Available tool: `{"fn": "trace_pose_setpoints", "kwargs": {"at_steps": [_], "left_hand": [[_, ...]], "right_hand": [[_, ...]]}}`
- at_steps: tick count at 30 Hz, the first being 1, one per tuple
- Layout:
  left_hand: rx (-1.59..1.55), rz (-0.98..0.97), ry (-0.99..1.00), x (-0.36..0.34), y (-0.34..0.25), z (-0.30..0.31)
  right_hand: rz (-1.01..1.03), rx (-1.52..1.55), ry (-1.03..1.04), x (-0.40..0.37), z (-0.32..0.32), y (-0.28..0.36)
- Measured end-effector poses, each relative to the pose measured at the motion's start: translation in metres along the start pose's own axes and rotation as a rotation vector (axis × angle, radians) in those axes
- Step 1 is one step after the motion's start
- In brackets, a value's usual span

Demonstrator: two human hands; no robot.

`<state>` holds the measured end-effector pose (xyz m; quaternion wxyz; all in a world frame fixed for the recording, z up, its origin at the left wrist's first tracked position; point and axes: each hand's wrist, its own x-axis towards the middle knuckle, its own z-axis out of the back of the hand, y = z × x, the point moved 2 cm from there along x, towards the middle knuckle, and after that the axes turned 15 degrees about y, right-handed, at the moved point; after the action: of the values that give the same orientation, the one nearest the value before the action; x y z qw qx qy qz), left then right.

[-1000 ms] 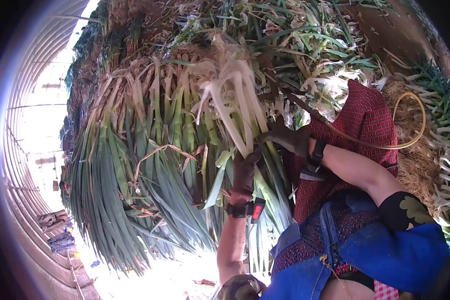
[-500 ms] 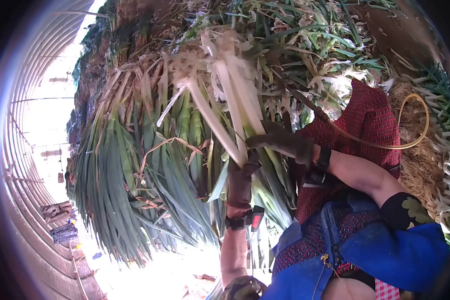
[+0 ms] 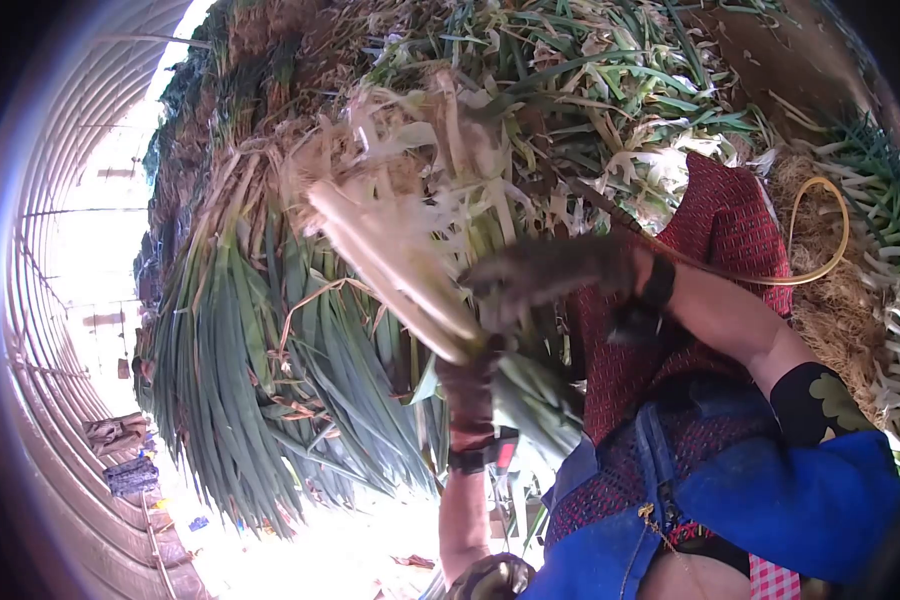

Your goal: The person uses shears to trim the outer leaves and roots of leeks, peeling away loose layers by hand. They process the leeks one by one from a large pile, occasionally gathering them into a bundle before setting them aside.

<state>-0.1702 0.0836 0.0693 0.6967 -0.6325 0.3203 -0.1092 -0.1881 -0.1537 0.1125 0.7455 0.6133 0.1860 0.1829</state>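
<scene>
My left hand (image 3: 467,385), in a dark glove, is closed round the stalks of some long green onions (image 3: 395,280). Their white stems slant up and to the left, blurred by motion, and their green leaves trail below the hand. Beside these stems is my right hand (image 3: 555,275), also gloved. Its fingers are smeared by motion, so whether they touch the stems does not show. Behind the held stems, a large heap of unpeeled green onions (image 3: 235,340) lies with roots upward and leaves hanging down.
Peeled-off leaves and skins (image 3: 610,90) lie heaped at the top. A yellow hose (image 3: 830,275) with a dark nozzle end crosses a red patterned cloth (image 3: 730,230) near my right arm. White-stemmed onions (image 3: 895,320) are stacked at the far right. Ribbed sheeting (image 3: 45,430) curves along the left.
The held onions have swung to the left and tilted further over. My right hand has shifted slightly left and blurred, while my left hand has dropped a little, keeping its grip.
</scene>
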Motion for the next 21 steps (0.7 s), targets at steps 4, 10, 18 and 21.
{"fn": "trace_pose_setpoints", "kwargs": {"at_steps": [4, 10, 18, 21], "left_hand": [[0.120, -0.175, 0.010, -0.023, -0.058, 0.053], [-0.001, -0.008, -0.033, -0.045, -0.124, 0.117], [-0.035, 0.005, 0.047, -0.045, -0.133, 0.102], [-0.005, 0.026, 0.071, -0.038, -0.132, 0.083]], "right_hand": [[-0.137, -0.748, -0.416, 0.002, 0.056, -0.106], [-0.626, -0.269, -0.335, 0.031, -0.019, -0.137], [-0.160, 0.467, -0.838, -0.008, 0.018, -0.084], [-0.042, 0.527, -0.735, -0.032, 0.029, -0.065]]}}
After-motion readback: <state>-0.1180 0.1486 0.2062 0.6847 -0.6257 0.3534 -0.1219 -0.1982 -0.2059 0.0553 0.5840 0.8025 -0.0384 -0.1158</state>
